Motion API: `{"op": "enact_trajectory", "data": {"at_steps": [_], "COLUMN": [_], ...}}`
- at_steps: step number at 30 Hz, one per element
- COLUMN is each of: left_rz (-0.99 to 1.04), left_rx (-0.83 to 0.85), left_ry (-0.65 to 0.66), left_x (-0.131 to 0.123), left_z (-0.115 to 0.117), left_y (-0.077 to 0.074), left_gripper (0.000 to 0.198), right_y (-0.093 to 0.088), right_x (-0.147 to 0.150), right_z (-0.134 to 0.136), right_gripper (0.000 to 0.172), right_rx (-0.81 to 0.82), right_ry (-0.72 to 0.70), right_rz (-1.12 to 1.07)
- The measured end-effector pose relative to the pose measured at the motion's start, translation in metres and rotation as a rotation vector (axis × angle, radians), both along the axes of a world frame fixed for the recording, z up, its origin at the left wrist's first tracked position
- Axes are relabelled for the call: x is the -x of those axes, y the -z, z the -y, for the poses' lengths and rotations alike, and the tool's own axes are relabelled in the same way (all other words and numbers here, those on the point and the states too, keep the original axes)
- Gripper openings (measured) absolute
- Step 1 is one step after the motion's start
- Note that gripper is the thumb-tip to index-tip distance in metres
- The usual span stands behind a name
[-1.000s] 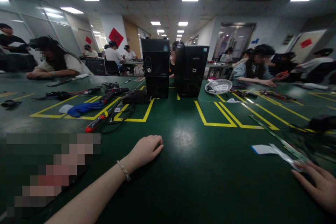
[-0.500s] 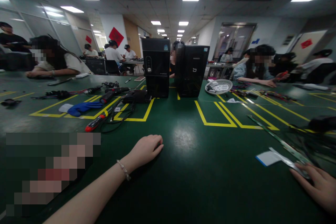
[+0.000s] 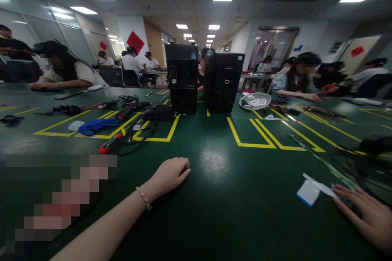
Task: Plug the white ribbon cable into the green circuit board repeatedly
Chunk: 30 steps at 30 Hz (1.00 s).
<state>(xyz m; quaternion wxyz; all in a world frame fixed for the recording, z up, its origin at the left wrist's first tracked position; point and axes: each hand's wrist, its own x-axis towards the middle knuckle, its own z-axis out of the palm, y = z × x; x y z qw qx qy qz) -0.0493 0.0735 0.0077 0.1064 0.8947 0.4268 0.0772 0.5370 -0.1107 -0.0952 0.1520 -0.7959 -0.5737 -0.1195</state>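
My left hand (image 3: 173, 175) rests on the green table (image 3: 232, 216), its fingers loosely curled with nothing visible in them. At the right edge my right hand (image 3: 364, 216) lies palm down, fingers stretched out. Its fingertips touch the end of a white flat ribbon cable (image 3: 308, 191) with a blue-edged tip. Part of a dark object (image 3: 351, 204) shows beneath this hand; its kind is unclear. A long thin green strip (image 3: 318, 159) runs up and left from the fingers of my right hand.
Two black computer towers (image 3: 183, 77) stand mid-table. On the left are a red-and-black screwdriver (image 3: 110, 143), a blue glove (image 3: 98, 125) and black cables (image 3: 145, 130). A white basket (image 3: 255, 101) sits behind right, dark cables (image 3: 370, 167) at right. People sit around; a blurred patch covers lower left.
My right hand's fingers have straightened and flattened. The ribbon cable has shifted, its blue-edged tip turning downward. My left hand has stayed still.
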Motion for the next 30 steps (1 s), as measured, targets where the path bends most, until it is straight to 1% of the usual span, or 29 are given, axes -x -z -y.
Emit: {"op": "enact_trajectory", "data": {"at_steps": [4,7,10,13,15,17,20,23,26,30], "left_rz": [0.000,0.002,0.003,-0.002,-0.005,-0.010,-0.017,-0.021,-0.016,-0.001], "left_rx": [0.004,0.005,0.003,-0.007,-0.013,-0.018,-0.022,-0.021,-0.021,-0.012], "left_ry": [0.003,0.005,0.007,0.006,0.005,0.005,0.002,0.000,-0.001,0.000], "left_x": [0.000,0.000,0.000,0.000,-0.001,-0.001,0.000,0.000,0.000,0.000], "left_z": [0.001,0.002,0.002,0.002,0.002,0.001,0.000,-0.001,-0.002,-0.003], "left_y": [-0.002,-0.003,-0.004,-0.004,-0.003,-0.002,-0.001,0.001,0.002,0.003], "left_gripper": [0.016,0.019,0.020,0.021,0.021,0.021,0.022,0.022,0.020,0.016], "right_y": [-0.020,-0.040,-0.066,-0.090,-0.103,-0.112,-0.117,-0.113,-0.106,-0.100], "right_x": [0.037,0.075,0.129,0.190,0.225,0.253,0.282,0.300,0.312,0.314], "right_z": [-0.009,-0.019,-0.029,-0.038,-0.044,-0.053,-0.069,-0.084,-0.090,-0.086], "right_gripper": [0.058,0.057,0.053,0.056,0.056,0.055,0.051,0.046,0.044,0.047], "right_rx": [0.074,0.132,0.230,0.372,0.464,0.510,0.494,0.438,0.396,0.392], "right_ry": [-0.143,-0.293,-0.442,-0.586,-0.688,-0.797,-0.956,-1.067,-1.109,-1.156], "right_rz": [-0.020,-0.063,-0.077,-0.093,-0.095,-0.103,-0.088,-0.066,-0.084,-0.160]}}
